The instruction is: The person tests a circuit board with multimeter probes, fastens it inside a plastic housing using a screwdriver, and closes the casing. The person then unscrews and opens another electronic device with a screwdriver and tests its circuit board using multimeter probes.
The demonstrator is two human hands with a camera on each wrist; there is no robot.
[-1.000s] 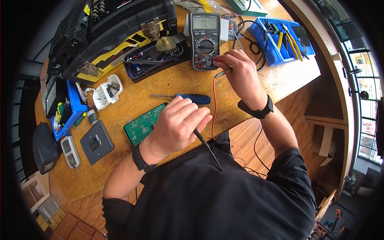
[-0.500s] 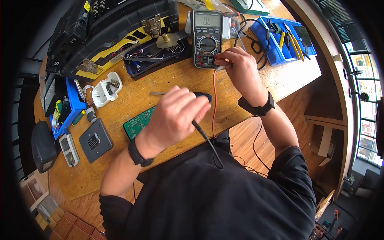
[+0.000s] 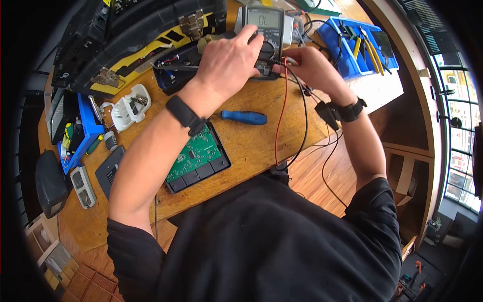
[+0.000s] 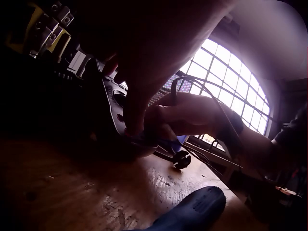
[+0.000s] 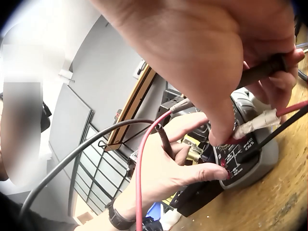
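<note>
A dark grey multimeter (image 3: pixel 265 19) showing "OL" stands at the back of the bench. My left hand (image 3: pixel 227 65) reaches over its left side; the fingers lie across the dial and the thumb (image 5: pixel 209 173) touches the jack panel. A black test probe (image 5: pixel 164 143) is tucked in its curled fingers. At the meter's lower right corner, my right hand (image 3: pixel 314 68) grips a dark-handled test probe (image 5: pixel 262 71) on a red lead. Its thumb is at a red plug wrapped in white tape (image 5: pixel 257 124). A black lead (image 5: pixel 284 127) also runs into the jack panel.
A green circuit board (image 3: pixel 198 153) in a dark shell lies near the bench front, a blue screwdriver (image 3: pixel 245 117) beyond it. The blue bin (image 3: pixel 347 70) at right holds pliers. A black-and-yellow case (image 3: pixel 146 45), white container (image 3: pixel 131 108) and another blue bin (image 3: pixel 83 136) stand left.
My left hand has moved up and forward from over the circuit board onto the multimeter, taking the black probe along. The right hand stays at the jacks with its wrist turned. The board and screwdriver are uncovered.
</note>
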